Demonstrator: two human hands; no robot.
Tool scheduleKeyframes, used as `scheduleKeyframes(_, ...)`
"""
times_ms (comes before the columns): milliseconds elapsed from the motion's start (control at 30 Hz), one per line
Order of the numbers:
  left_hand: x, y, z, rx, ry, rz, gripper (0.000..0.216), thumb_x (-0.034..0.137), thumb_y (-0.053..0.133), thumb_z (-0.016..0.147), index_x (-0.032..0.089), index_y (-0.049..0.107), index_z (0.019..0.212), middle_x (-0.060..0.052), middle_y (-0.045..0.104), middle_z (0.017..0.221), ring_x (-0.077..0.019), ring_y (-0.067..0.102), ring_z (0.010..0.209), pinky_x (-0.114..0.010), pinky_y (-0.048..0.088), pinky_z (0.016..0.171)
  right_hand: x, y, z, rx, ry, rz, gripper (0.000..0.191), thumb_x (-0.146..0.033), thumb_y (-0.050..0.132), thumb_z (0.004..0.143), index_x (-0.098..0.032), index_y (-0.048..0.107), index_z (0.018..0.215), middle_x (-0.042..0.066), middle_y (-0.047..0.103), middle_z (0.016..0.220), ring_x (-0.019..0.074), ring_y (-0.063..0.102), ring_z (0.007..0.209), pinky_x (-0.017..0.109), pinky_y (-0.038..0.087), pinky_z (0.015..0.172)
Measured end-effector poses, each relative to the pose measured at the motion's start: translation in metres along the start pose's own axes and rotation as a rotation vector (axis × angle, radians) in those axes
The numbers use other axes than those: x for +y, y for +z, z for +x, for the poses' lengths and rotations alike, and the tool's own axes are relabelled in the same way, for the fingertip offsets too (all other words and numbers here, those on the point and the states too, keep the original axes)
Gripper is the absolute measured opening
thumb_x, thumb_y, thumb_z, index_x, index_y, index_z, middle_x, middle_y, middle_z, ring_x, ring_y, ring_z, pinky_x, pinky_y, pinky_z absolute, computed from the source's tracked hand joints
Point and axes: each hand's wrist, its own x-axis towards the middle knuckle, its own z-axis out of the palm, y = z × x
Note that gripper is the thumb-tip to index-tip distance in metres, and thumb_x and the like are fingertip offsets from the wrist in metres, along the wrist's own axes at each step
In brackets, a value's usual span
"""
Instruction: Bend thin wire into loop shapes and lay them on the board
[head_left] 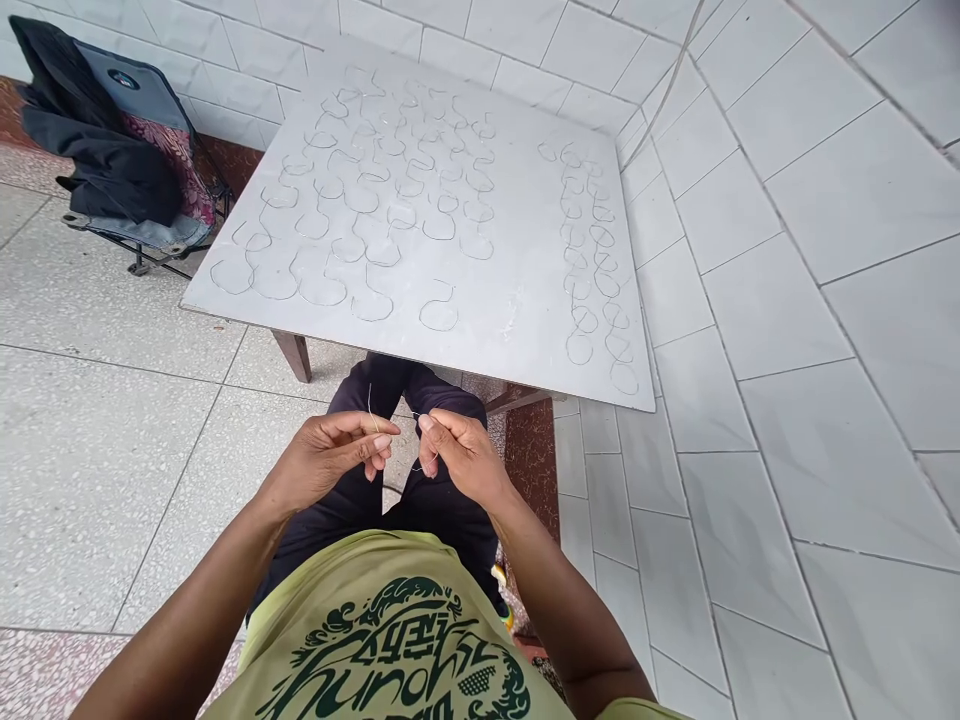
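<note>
Dozens of curled hook-shaped strands (pixel 439 310) already lie in rows across the white board (pixel 517 310), while the left hand (pixel 328 462) and right hand (pixel 461 456), pinched nearly shut, hold a fine pale strand (pixel 373 412) above the dark trousers (pixel 442 520).

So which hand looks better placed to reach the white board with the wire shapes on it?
Probably the right hand: the board's front edge slants closer to it than to the left hand, though both pinch thin wire.

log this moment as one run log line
left hand: pinching thin strand | right hand: pinching strand | white board: rows of curled loops
</note>
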Motion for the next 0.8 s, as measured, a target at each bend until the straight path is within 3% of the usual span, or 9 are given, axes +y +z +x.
scheduleKeyframes(233,-0.014,-0.004,0.004,0.047,-0.031,-0.042,0.029,0.036,0.082,0.087,0.016,0.080,0.108,-0.006,0.076,0.082,-0.0163,0.071,0.068,-0.031,0.062,0.066,0.007,0.005,-0.002,-0.064,0.024,0.119,0.055,-0.060,0.046,0.105,-0.020,0.053,0.068,-0.002,0.059,0.058,0.0110,0.057,0.052,0.025,0.047,0.058)
scheduleKeyframes(400,-0.019,-0.005,0.004,0.075,-0.037,-0.072,0.033,0.034,0.082,0.087,0.018,0.080,0.115,-0.005,0.076,0.081,-0.0155,0.071,0.066,-0.031,0.064,0.066,0.009,0.003,-0.003,-0.086,0.009,0.112,0.054,-0.060,0.045,0.105,-0.021,0.052,0.069,-0.001,0.060,0.061,0.0119,0.058,0.054,0.026,0.048,0.060)
scheduleKeyframes(800,-0.020,-0.008,0.008,0.038,-0.115,-0.144,0.033,0.037,0.084,0.085,0.016,0.082,0.111,-0.006,0.075,0.074,-0.0160,0.069,0.061,-0.031,0.062,0.060,0.014,-0.003,-0.004,-0.221,-0.026,0.017,0.057,-0.058,0.039,0.108,-0.020,0.057,0.069,0.001,0.066,0.065,0.0136,0.063,0.062,0.028,0.051,0.070)
